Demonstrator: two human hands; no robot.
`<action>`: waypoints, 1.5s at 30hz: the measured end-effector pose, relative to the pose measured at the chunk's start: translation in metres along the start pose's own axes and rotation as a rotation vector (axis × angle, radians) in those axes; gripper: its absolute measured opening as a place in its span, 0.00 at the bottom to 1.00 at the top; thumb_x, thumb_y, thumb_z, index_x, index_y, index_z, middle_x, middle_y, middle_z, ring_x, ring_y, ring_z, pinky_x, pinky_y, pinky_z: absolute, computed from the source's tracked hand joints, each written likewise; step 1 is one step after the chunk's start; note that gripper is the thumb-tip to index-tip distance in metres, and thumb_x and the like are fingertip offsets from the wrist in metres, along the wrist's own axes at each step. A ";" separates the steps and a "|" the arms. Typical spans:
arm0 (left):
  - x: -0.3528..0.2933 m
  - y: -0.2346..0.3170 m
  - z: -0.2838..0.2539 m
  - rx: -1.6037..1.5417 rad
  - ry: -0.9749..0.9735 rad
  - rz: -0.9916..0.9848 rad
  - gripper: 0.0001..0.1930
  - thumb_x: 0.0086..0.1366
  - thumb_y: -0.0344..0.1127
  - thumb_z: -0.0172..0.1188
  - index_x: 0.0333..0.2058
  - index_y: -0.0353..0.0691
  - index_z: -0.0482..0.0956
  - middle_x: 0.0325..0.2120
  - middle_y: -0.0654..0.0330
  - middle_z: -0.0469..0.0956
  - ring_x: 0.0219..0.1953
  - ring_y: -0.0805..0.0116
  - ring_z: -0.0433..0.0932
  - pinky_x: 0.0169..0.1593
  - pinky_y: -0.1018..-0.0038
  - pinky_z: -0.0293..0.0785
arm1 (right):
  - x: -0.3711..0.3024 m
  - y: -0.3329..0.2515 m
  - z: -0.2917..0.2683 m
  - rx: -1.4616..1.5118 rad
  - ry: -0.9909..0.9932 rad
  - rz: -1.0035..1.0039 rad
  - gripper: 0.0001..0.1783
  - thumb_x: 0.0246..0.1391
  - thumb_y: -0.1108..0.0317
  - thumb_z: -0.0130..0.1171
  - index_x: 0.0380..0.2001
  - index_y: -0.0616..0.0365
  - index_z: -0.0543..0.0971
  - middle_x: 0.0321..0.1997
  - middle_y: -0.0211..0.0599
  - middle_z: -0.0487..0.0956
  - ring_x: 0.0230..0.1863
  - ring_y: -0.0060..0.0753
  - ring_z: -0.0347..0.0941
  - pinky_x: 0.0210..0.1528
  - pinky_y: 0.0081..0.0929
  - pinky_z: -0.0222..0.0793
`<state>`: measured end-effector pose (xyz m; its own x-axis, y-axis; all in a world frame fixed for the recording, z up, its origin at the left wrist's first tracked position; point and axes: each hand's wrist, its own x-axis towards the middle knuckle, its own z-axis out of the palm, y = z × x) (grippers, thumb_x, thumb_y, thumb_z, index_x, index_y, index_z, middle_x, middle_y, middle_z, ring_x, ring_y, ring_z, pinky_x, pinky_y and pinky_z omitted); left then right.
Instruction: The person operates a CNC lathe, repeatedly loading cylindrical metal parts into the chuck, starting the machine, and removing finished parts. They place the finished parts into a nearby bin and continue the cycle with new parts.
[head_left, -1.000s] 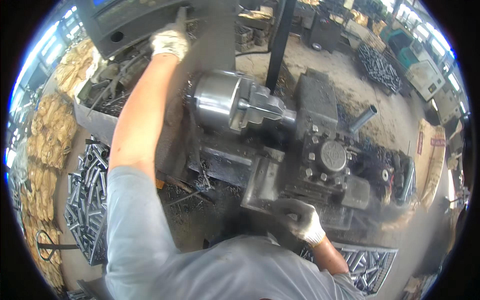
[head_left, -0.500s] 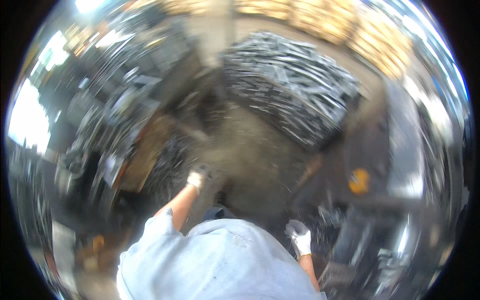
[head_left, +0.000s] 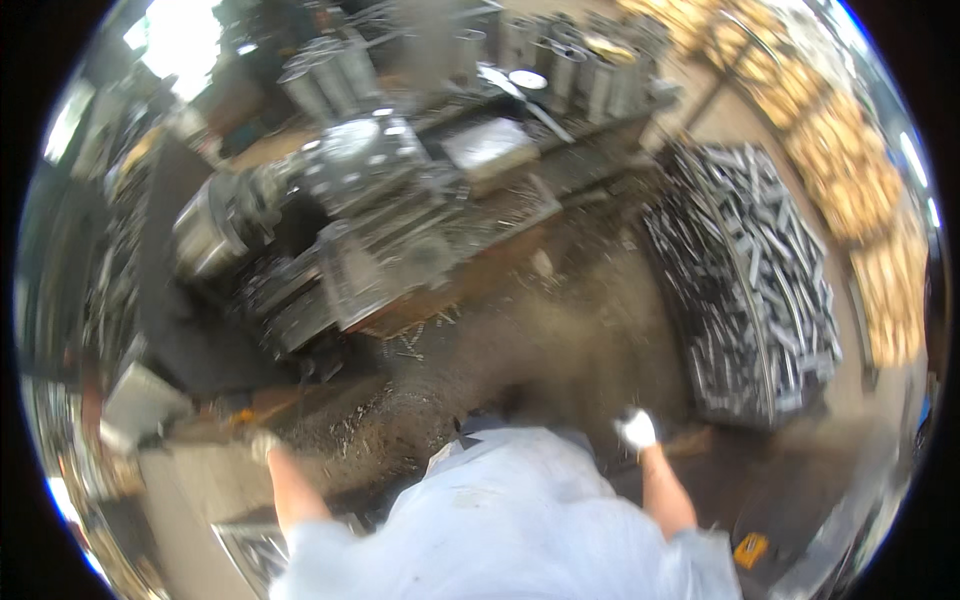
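My left hand, in a pale work glove, hangs low at the left, near the floor in front of a lathe. Motion smears its fingers, and no held thing can be made out. On the other side of my body, my right hand wears a white glove with a darker finger area. It hangs apart from a wire bin full of short grey metal bars, the nearest thing to it. Blur hides how its fingers are bent.
Metal tubes stand upright behind the lathe, with more tubes farther right. Curled chips litter the floor by the machine. Stacked yellowish bundles line the far right. A yellow object lies at the lower right.
The view has swung left: the bin has shifted rightward in the picture and the lathe has come into the middle. Both hands sit farther out from my body or higher in view.
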<state>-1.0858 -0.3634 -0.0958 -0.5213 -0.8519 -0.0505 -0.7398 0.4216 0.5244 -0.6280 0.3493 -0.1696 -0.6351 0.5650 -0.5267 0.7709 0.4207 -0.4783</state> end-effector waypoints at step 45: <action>-0.955 0.250 0.275 0.718 -1.473 0.686 0.24 0.76 0.52 0.59 0.54 0.36 0.86 0.43 0.55 0.89 0.49 0.64 0.86 0.58 0.68 0.78 | 0.593 0.280 -0.616 -0.759 0.182 -0.051 0.18 0.61 0.65 0.56 0.40 0.66 0.89 0.41 0.57 0.89 0.45 0.61 0.88 0.50 0.54 0.82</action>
<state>-0.8896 0.6409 -0.1504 -0.4024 0.3062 -0.8628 -0.0582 0.9320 0.3578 -0.7591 1.2390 -0.1832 -0.7033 0.6116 -0.3624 0.6049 0.7827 0.1469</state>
